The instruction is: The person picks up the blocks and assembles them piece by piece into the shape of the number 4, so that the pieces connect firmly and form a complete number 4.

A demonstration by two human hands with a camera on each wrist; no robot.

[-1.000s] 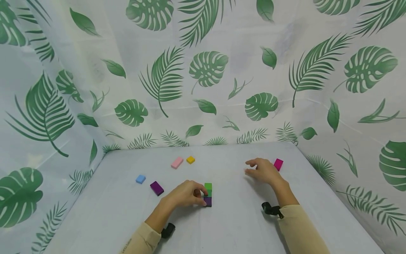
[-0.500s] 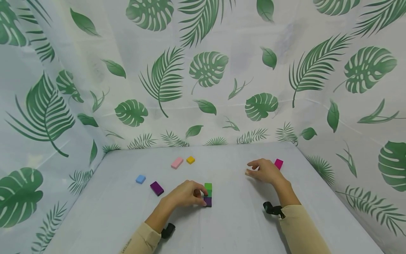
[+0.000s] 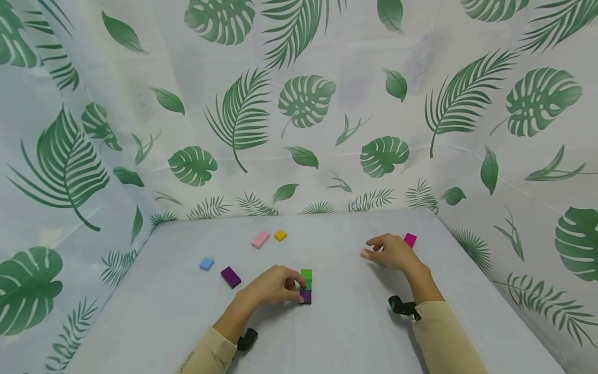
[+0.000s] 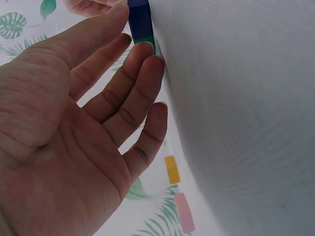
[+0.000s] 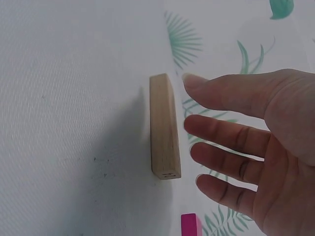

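My left hand (image 3: pixel 273 285) holds a pair of small blocks near the middle of the table. Its thumb is against the dark purple block (image 3: pixel 306 297), and its fingertips reach the green block (image 3: pixel 306 274) adjoining it. In the left wrist view the purple block (image 4: pixel 141 19) looks dark blue. To the right, my right hand (image 3: pixel 391 252) hovers with fingers spread beside a plain wooden block (image 5: pixel 165 128). A gap separates those fingers from the wood in the right wrist view; just the end of the wooden block (image 3: pixel 364 253) shows in the head view.
A magenta block (image 3: pixel 410 240) lies behind the right hand. Left of centre are a purple block (image 3: pixel 231 277), a light blue block (image 3: pixel 207 264), a pink block (image 3: pixel 260 240) and a yellow block (image 3: pixel 280 235). A leaf-printed curtain (image 3: pixel 327 197) surrounds the table.
My right hand has shifted slightly right, uncovering the end of the wooden block at its fingertips. The left hand and its blocks stay put.
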